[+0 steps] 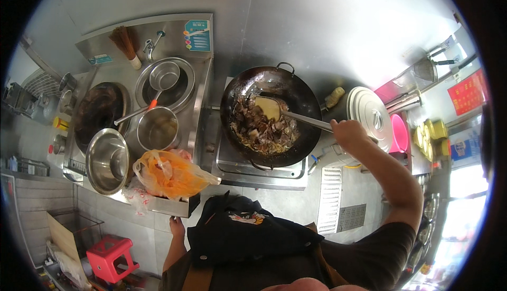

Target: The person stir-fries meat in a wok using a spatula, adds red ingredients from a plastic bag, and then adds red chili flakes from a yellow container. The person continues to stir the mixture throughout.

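A large black wok (273,158) with two loop handles sits on a steel gas stove (253,178) in front of me. Dark brown chopped food (257,126), glistening with oil, lies in its bottom. My right hand (350,134) is closed around the long metal handle of a cooking shovel (269,108), whose blade rests in the food, its face yellowish. Low on the left, my left hand (176,224) is by the front edge of the steel counter; its fingers are small in view, and whether they touch the edge is unclear.
On the left counter stand a steel bowl (106,160), a steel pot (158,129), a basin (191,92) with a ladle (164,75), a blackened wok (99,112) and an orange-filled plastic bag (170,176). A lidded steel pot (372,118) stands right of the wok. A red stool (111,255) is lower left.
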`<action>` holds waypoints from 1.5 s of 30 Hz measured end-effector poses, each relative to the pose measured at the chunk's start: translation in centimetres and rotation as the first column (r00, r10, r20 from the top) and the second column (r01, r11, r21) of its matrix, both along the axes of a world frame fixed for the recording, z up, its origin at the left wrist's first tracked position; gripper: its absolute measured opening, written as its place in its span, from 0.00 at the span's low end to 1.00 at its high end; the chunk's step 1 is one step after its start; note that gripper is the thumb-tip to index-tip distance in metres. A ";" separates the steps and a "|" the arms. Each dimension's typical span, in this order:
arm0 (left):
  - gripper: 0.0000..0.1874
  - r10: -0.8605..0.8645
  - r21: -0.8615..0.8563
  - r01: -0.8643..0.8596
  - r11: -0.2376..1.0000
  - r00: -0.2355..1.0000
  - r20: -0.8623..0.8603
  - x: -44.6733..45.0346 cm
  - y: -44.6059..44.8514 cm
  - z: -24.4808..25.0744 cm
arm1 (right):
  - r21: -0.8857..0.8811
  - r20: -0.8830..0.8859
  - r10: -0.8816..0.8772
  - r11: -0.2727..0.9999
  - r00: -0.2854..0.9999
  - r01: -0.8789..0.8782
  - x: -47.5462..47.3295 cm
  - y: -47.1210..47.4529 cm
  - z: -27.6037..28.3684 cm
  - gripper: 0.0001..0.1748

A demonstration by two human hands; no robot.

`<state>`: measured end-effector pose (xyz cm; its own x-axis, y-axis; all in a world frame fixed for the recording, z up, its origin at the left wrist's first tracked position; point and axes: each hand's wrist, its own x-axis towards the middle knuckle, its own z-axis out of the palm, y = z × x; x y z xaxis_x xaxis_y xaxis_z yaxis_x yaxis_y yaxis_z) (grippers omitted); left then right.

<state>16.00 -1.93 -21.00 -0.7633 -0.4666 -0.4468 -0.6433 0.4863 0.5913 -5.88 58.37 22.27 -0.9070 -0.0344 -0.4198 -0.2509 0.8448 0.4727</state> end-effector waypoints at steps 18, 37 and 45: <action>0.26 0.090 -0.062 -0.085 0.994 0.993 0.071 3.3 -0.9 0.6 | -0.066 0.852 -0.333 0.699 0.405 0.712 -3.2 1.1 -1.1 0.19; 0.25 0.107 -0.081 -0.107 0.991 0.994 -0.009 3.6 -0.7 1.1 | -0.416 0.806 -0.341 0.256 0.484 0.873 -6.9 -3.0 -6.2 0.18; 0.25 0.113 -0.073 -0.112 0.991 0.994 0.001 3.6 -0.9 0.6 | -0.520 0.832 -0.362 -0.246 0.421 0.818 -7.8 -2.9 -13.2 0.21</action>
